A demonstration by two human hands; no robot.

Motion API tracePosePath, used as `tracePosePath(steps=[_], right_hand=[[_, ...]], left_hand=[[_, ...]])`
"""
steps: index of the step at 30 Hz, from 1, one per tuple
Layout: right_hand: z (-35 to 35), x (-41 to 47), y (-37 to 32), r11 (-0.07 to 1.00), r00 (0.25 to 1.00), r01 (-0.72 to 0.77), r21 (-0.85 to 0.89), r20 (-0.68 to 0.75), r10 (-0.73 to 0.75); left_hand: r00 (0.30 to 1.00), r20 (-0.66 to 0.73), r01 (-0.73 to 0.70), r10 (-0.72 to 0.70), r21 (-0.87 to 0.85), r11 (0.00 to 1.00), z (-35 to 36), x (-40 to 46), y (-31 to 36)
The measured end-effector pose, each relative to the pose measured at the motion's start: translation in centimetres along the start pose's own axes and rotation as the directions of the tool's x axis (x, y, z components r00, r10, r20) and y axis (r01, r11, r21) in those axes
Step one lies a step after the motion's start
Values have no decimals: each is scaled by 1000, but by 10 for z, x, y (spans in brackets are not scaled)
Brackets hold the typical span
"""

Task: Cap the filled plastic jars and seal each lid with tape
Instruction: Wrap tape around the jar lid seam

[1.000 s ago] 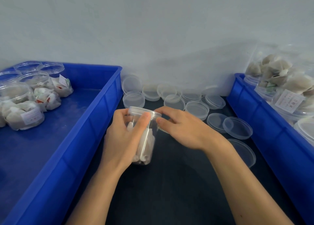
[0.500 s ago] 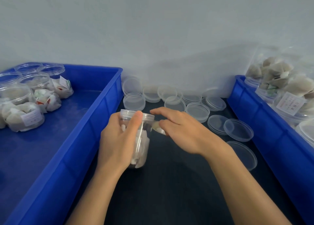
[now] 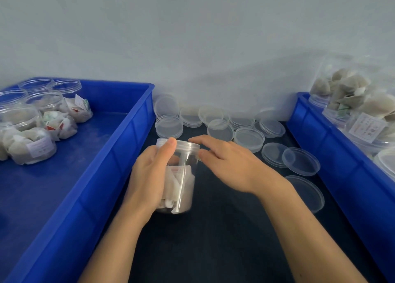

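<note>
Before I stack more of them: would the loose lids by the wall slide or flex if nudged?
Probably both. The loose lids look thin, clear and shallow, so likely light and slightly bendy. They lie flat on the dark table, some overlapping, so a nudge would likely slide them rather than roll them.

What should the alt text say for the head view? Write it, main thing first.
A person's left hand holds a capped clear jar of white sachets upright over a dark table, while the right hand rests relaxed fingers at its lid. Loose clear lids lie behind, between two blue bins holding more filled jars.
</note>
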State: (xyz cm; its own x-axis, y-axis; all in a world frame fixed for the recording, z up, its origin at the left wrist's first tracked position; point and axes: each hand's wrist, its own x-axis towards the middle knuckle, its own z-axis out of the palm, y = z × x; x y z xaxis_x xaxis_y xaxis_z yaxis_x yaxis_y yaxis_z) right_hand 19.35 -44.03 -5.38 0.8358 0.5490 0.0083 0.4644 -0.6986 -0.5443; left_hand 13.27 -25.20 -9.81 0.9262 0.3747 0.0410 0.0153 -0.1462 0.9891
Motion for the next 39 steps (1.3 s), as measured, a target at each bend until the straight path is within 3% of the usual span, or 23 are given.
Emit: tracePosePath(steps=[6, 9, 13, 15, 18, 23, 29, 39], right_hand=[[-3, 0, -3, 1000, 1000, 22, 13, 13, -22], [-6, -2, -4, 1000, 1000, 15, 13, 12, -15], [-8, -4, -10, 998, 999, 26, -62, -26, -28], [-7, -6, -17, 993, 997, 46, -111, -54, -52], [-6, -7, -23, 984, 993, 73, -163, -75, -86], [-12, -8, -15, 998, 999, 51, 30, -6, -51], [-9, -2, 1, 999, 999, 41, 9, -25, -41], [-7, 0, 5, 999, 1000, 22, 33, -4, -22]], left_hand=[[992, 121, 36, -27, -79, 996, -4, 3, -2], [998, 65, -11, 12, -23, 1000, 0, 1, 1], [957, -201, -174, 208, 175, 969, 3, -7, 4], [943, -206, -206, 260, 251, 946, 7, -9, 5], [965, -126, -189, 231, 279, 942, 10, -9, 4], [983, -92, -148, 161, 127, 981, 2, 0, -2], [995, -36, -96, 93, -106, 990, 5, 2, -3], [989, 73, -113, 130, -198, 974, 4, -1, 3]])
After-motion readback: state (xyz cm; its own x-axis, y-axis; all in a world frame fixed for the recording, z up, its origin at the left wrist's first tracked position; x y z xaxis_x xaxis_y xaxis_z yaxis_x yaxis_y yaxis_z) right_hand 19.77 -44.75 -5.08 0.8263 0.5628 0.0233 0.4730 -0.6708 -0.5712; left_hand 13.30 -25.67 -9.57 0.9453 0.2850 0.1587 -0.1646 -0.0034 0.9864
